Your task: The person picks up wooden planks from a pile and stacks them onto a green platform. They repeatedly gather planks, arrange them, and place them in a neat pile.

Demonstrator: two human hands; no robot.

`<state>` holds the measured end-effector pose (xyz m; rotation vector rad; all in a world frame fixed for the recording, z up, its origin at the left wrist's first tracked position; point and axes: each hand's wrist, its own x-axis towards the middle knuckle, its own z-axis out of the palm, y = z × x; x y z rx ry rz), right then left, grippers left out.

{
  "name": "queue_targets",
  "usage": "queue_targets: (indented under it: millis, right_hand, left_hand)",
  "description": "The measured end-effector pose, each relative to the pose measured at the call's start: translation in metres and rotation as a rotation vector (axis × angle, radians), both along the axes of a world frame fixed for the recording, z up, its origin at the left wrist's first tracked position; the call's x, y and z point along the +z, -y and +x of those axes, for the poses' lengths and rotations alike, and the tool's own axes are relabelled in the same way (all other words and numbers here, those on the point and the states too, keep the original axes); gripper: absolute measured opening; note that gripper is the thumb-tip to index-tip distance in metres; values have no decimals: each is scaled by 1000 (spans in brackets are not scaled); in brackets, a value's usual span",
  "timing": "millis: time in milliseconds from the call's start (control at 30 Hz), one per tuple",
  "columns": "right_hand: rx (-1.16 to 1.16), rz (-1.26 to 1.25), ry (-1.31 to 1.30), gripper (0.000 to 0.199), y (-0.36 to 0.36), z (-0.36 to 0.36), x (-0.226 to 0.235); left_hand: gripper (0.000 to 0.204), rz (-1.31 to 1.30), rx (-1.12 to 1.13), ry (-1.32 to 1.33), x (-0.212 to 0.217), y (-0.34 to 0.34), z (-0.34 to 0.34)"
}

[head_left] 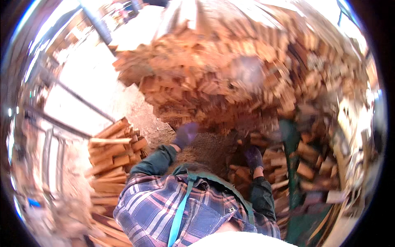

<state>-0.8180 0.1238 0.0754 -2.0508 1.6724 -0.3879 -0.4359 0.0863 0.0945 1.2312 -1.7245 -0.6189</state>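
Observation:
My left hand (187, 135), in a purple glove, reaches forward just short of a tall stack of split firewood (197, 94). No piece of wood shows in it, and motion blur smears its fingers. Lower and to the right, my right hand (253, 158) wears a matching glove. It is beside a low pile of split firewood (275, 161), in shadow, and its fingers cannot be made out. Whether it touches a piece is not clear.
To my left stands another stack of split firewood (111, 158). A green upright (291, 160) rises on the right, with loose split pieces (308, 160) beyond it. Dark metal rails (78, 96) cross the far left. Wood debris covers the ground (144, 109).

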Motion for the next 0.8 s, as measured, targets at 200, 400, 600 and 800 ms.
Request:
queue_targets:
  millis: [200, 400, 600, 800]
  right_hand:
    - [-816, 254, 763, 21, -229, 33, -163]
    - [-1345, 707, 755, 25, -380, 144, -259]
    - [-1790, 799, 1326, 24, -428, 300, -317]
    - [-2211, 554, 1252, 80, -401, 292, -366]
  left_hand:
    - [22, 262, -1233, 329, 7, -86, -193]
    - [31, -192, -1329, 458, 37, -52, -288]
    - [29, -307, -1294, 408, 68, -29, -381]
    - [41, 89, -1688, 1256, -29, -88, -269]
